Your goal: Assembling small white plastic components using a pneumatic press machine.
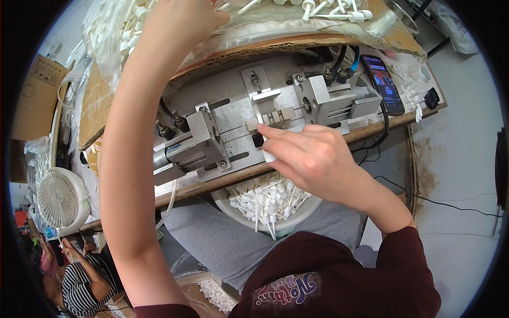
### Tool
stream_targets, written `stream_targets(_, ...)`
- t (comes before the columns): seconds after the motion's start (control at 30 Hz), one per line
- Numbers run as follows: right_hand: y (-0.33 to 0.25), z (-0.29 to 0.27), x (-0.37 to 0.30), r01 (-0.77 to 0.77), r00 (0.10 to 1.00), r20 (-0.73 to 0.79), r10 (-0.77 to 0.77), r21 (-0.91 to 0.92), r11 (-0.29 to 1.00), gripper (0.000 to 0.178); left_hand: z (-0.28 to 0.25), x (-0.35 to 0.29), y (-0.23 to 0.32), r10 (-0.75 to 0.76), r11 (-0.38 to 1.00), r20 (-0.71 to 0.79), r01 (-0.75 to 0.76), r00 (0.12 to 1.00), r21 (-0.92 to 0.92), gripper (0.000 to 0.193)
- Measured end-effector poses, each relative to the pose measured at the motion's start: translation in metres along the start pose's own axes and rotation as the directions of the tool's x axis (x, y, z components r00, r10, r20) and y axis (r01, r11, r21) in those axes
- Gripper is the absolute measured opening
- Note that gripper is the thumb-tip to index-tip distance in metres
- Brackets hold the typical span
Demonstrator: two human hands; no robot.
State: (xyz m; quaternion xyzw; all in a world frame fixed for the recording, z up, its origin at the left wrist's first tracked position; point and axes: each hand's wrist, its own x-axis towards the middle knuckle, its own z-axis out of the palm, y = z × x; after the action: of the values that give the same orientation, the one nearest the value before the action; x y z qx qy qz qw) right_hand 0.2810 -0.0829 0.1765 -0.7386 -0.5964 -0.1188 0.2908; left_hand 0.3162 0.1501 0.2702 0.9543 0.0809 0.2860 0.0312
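Note:
With fingers closed, my right hand (313, 153) grips a white plastic cap with a stem (269, 157). The stem points away from me, over a small metal holder (283, 114) in the middle of the bench-mounted fixture. My left hand (185, 21) reaches far forward over a cardboard box (297, 41) lined with clear plastic. Most of its fingers are cut off by the upper edge, so their grip is hidden. Loose white stemmed caps (339, 11) lie in that box near it. Metal cylinder blocks stand on both sides of the holder, one left (199, 140) and one right (331, 100).
Below the bench edge, a white basket (222, 201) full of stemmed caps sits by my lap. A phone (386, 87) and black hoses (384, 124) lie at the right. At the left are a fan (62, 201) and, further off, another person (87, 281) in stripes.

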Motion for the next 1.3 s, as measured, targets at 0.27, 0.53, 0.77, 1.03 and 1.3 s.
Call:
stream_targets(0.27, -0.012, -0.020, -0.014, -0.036, 0.976, 0.217, -0.010, 0.210, 0.977, 0.026, -0.034, 0.001, -0.003, -0.087, 0.996, 0.196, 0.089, 0.977, -0.004, 0.011)
stream_targets(0.53, -0.005, -0.026, -0.016, -0.443, 0.856, 0.112, 0.504, 0.661, 0.606, 0.033, -0.042, -0.033, 0.011, 0.302, 0.947, -0.169, -0.315, 0.938, -0.059, 0.012)
stream_targets(0.77, -0.013, -0.041, 0.019, -0.067, 0.771, 0.090, 0.631, 0.996, -0.060, 0.052, -0.015, -0.093, 0.007, 0.578, 0.764, -0.378, -0.642, 0.724, -0.062, 0.027)
stream_targets(1.03, -0.004, -0.021, -0.018, -0.181, 0.910, 0.022, 0.413, 0.919, 0.351, 0.032, -0.033, -0.145, 0.015, 0.494, 0.854, -0.185, -0.514, 0.849, -0.077, 0.037)
stream_targets(1.3, -0.011, 0.005, -0.019, -0.197, 0.970, -0.100, 0.220, 0.199, 0.960, 0.028, -0.041, -0.166, 0.015, 0.213, 0.942, -0.300, -0.277, 0.930, -0.190, 0.039)
